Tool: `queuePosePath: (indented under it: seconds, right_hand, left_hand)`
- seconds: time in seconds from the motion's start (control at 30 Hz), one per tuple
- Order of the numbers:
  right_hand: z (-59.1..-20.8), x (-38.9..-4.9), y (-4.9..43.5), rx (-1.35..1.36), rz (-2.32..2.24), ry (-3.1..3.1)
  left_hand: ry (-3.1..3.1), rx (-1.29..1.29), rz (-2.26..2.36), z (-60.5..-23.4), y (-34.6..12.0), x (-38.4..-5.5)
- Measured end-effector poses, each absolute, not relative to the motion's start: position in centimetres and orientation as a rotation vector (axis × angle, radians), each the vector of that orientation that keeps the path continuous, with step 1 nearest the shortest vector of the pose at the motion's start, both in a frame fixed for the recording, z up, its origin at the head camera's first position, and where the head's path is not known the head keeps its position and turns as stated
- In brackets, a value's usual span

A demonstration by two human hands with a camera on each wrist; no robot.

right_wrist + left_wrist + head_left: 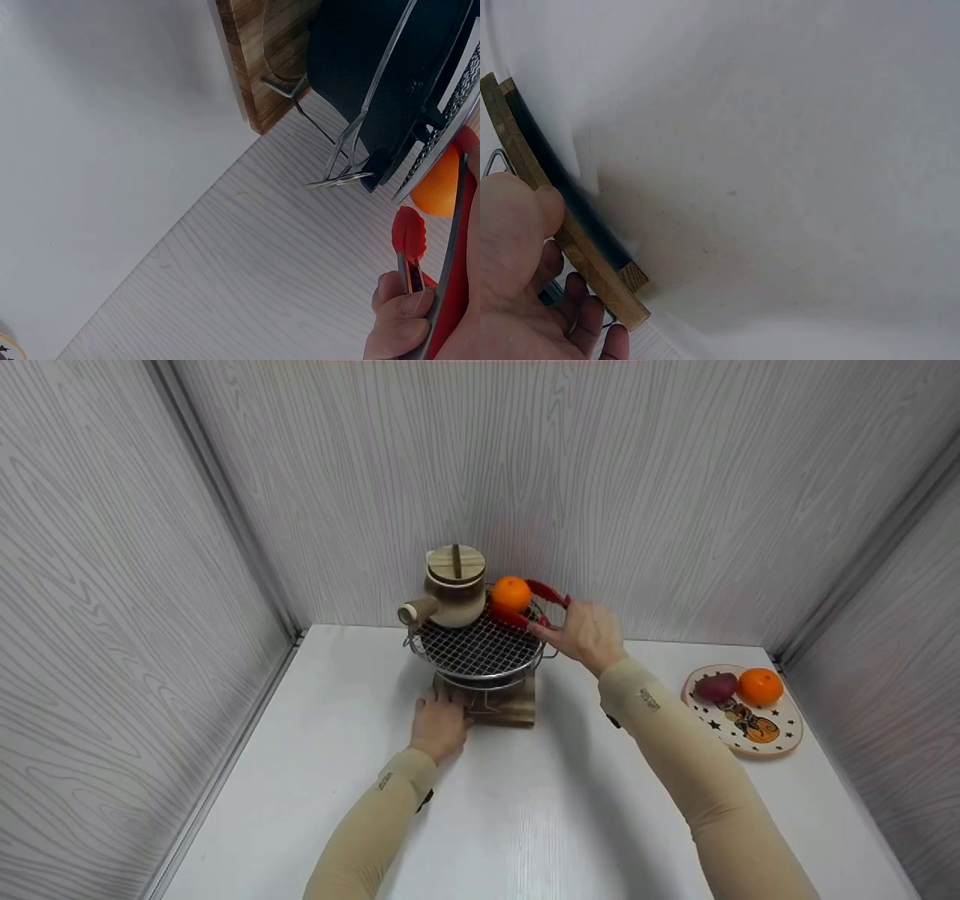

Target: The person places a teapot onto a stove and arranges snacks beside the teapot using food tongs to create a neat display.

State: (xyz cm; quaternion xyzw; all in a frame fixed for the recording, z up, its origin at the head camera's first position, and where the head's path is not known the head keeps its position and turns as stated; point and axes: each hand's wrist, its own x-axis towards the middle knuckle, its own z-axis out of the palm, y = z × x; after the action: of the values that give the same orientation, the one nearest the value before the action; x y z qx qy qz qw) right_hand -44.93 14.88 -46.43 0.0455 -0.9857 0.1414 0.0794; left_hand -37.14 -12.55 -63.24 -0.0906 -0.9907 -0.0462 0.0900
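My right hand (589,634) grips red-tipped tongs (450,277) at the grill's right side. The tong arms are spread, one tip behind and one in front of an orange (511,594). That orange sits on the wire mesh (480,649) of a round tabletop grill, beside a teapot (459,604) with a wooden lid and side handle. My left hand (439,725) holds the front left corner of the wooden board (517,712) beneath the grill. In the left wrist view, its thumb (550,210) presses the board's edge and the other fingers curl along it.
A decorated plate (780,727) stands at the right of the white table (495,810), carrying a purple sweet potato-like item (716,688) and another orange (761,688). Grey wood-grain panels (420,457) enclose the back and both sides. Wire handles (341,180) stick out from the grill.
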Motion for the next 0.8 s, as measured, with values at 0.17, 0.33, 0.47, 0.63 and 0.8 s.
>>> queuePosePath:
  seconds: [0.17, 0.33, 0.47, 0.63, 0.8]
  right_hand:
    - [-46.3, -44.8, 15.4, 0.110, 0.477, -2.952]
    - [-46.1, -44.6, 16.0, 0.127, 0.467, -2.942]
    - [-46.0, -44.5, 16.4, 0.155, 0.456, -2.921]
    - [-46.0, -44.4, 16.9, 0.158, 0.451, -2.911]
    - [-45.9, -44.1, 17.3, 0.135, 0.383, -2.914]
  left_hand:
    - [-2.916, -0.269, -0.163, -63.6, -12.5, -37.2]
    - [-2.935, -0.266, -0.183, -63.7, -12.6, -37.2]
    - [-2.940, -0.267, -0.188, -63.6, -12.6, -37.3]
    - [-2.944, -0.266, -0.172, -63.6, -12.6, -37.4]
    - [-2.970, -0.255, -0.166, -63.6, -12.6, -37.4]
